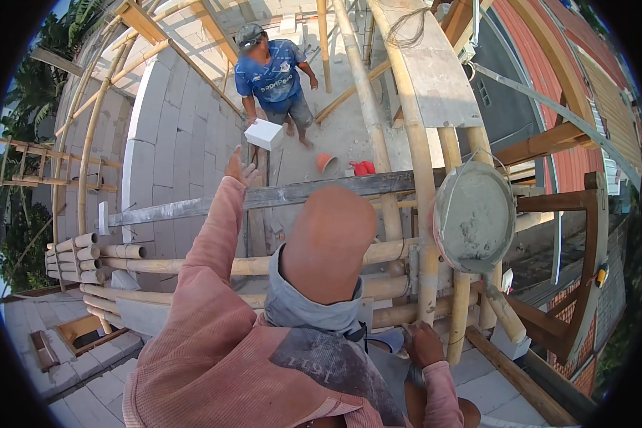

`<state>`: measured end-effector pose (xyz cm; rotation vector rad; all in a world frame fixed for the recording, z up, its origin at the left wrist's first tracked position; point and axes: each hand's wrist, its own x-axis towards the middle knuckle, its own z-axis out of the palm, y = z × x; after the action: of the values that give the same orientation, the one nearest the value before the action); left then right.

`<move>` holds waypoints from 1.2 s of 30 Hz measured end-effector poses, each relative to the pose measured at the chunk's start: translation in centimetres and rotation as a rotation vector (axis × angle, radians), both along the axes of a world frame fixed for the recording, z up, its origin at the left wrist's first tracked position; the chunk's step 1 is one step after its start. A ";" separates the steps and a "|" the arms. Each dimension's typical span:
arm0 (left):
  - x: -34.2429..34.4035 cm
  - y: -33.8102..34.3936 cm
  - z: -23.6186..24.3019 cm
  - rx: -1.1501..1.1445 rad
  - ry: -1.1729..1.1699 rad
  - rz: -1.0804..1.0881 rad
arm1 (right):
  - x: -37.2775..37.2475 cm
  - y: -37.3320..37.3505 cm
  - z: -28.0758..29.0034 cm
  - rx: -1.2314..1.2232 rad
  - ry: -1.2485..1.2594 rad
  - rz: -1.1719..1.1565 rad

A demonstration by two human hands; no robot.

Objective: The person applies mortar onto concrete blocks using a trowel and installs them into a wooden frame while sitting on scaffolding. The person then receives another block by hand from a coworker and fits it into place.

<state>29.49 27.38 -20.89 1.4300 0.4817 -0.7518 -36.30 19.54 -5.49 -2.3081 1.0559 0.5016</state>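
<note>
My left arm, in a dusty pink sleeve, stretches forward, and my left hand [241, 170] is open with its fingers spread. Just beyond the fingertips, apart from them, is a white rectangular block [264, 134]. A person in a blue shirt [272, 75] standing lower down holds that block out in one hand. My right hand [425, 345] is low beside my knee, its fingers curled in at the lower end of a bamboo pole [426, 278]. A blue-grey flat piece [389, 340] lies by those fingers. What the right hand grips is hidden.
A bucket of wet grey mortar [476, 217] stands on bamboo poles at the right. A long grey plank [321, 191] crosses ahead of my knee. Block walls [167, 135] rise at the left. An orange bucket [327, 163] lies on the floor below, near a red item [364, 168].
</note>
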 end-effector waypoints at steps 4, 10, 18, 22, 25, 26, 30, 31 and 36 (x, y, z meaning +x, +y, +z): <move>0.4 0.5 -1.4 -0.047 0.131 0.186 | 1.8 -0.9 1.4 0.107 0.217 -0.074; 1.1 -1.1 -4.7 -0.028 0.215 0.188 | 2.5 -1.3 1.8 0.045 0.211 -0.116; 10.6 5.7 -7.7 -0.258 0.103 -0.052 | 3.1 -1.5 0.6 0.146 0.082 -0.184; 0.7 -1.6 -6.5 -0.172 0.392 -0.013 | 1.2 -1.6 1.8 0.075 0.095 -0.285; 0.6 -0.2 -5.1 -0.327 0.421 -0.007 | 1.8 -1.7 1.8 0.058 0.056 -0.248; 1.0 0.5 -5.1 -0.284 0.372 -0.055 | 2.1 -1.8 1.7 0.067 0.048 -0.231; -1.0 1.7 -5.1 -0.269 0.308 -0.148 | 3.0 -2.3 2.6 0.096 0.074 -0.199; -3.0 1.1 -4.2 -0.297 0.297 -0.162 | 2.4 -2.3 2.9 0.087 0.082 -0.213; -9.5 3.5 0.1 -0.519 0.024 -0.176 | 0.2 -2.8 4.9 0.160 -0.065 -0.117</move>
<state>19.95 30.84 -20.82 0.9831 0.1586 -0.9550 -36.13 16.72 -0.58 -2.0959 1.0720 0.4454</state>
